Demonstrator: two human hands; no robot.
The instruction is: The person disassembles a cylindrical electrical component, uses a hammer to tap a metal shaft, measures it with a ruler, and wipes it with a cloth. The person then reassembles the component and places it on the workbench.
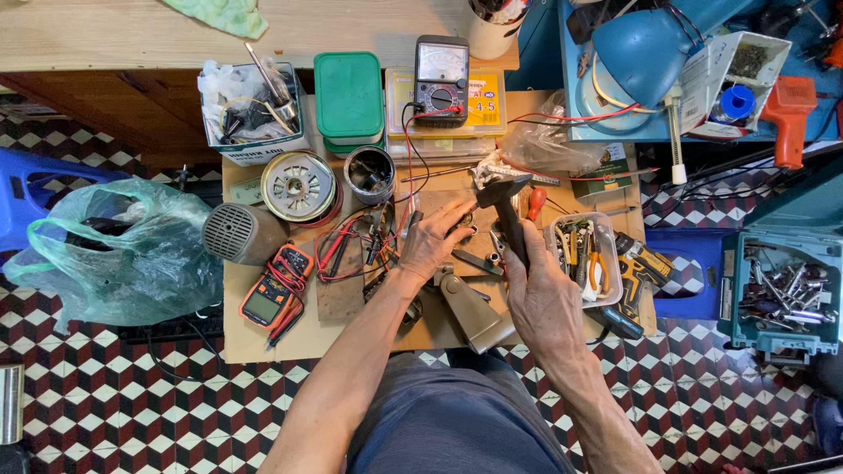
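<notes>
Small part under left hand (435, 239) hidden.

- The single view comes from a camera worn on the person's head, looking almost straight down.
- It faces the low wooden work board (263, 338), with the person's lap at the bottom edge and the far desk (105, 35) at the top.
- It sits at arm's-length height, near enough that both forearms run up from the bottom into mid-frame.
- The tiled floor (132, 412) shows on either side of the board.
- No second view shares the scene.
</notes>
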